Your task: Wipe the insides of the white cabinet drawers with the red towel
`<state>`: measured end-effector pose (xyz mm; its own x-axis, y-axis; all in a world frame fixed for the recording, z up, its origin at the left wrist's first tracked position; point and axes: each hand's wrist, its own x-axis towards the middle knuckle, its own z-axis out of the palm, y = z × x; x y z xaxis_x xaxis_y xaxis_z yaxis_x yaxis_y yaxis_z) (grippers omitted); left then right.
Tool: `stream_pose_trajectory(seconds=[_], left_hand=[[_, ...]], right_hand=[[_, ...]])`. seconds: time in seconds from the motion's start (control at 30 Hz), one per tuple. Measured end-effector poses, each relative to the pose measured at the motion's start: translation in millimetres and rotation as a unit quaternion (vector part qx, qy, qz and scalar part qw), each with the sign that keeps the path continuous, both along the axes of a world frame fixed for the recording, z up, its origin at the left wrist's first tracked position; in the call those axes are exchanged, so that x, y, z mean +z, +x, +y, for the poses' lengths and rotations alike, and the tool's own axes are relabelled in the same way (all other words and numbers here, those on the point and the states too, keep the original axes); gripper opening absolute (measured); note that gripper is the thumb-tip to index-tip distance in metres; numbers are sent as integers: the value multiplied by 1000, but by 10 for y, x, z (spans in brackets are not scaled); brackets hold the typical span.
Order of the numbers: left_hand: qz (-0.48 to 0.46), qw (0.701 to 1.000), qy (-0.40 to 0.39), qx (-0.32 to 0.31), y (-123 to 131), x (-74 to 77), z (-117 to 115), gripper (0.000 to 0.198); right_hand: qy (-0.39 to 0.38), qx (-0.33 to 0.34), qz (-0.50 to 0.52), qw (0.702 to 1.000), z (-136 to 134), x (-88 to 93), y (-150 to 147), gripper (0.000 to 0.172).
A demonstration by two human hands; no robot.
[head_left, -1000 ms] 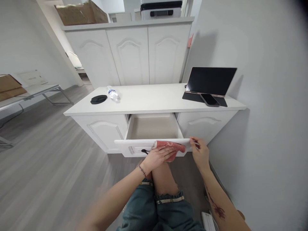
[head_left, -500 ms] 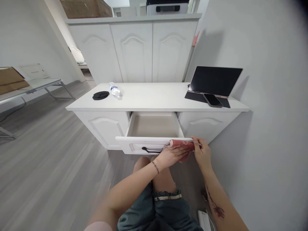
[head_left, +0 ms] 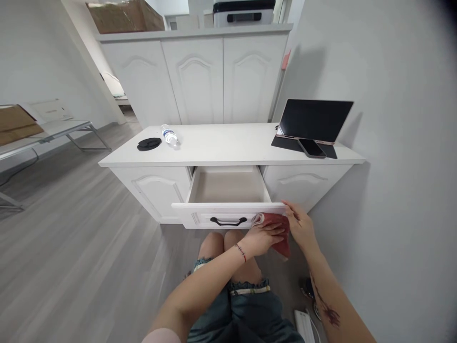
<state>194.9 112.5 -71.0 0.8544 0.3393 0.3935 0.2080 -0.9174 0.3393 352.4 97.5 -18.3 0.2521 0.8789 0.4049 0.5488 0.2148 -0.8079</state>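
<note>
A white drawer is pulled out from the middle of a white cabinet, its inside showing a bare bottom. My left hand presses a folded red cloth against the right part of the drawer front, its fingers lying over the cloth. Part of the cloth hangs below the drawer's lower edge. The black handle is just left of the cloth. With thumb and fingers, my right hand grips the right end of the drawer front; some of its fingers are hidden.
On the cabinet top lie a plastic bottle and a black round object at left. A tablet and a phone rest at right. A wall stands close on the right. A white power strip lies on the floor.
My left hand has slid the cloth down and slightly right along the drawer front, uncovering the handle's right end. My right hand stays at the drawer's right end.
</note>
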Motion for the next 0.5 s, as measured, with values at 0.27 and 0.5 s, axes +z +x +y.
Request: stream_pose_trajectory(seconds=[0.27,0.5], left_hand=[[-260,816,-509,92,-380,152,-735,48],[-492,313,-780,227,-1111,18,-1365,36]], right_hand=[[5,-59,118,991,-366,-205,-106,39],[-56,143,19,988,-324,-335,-698,29]])
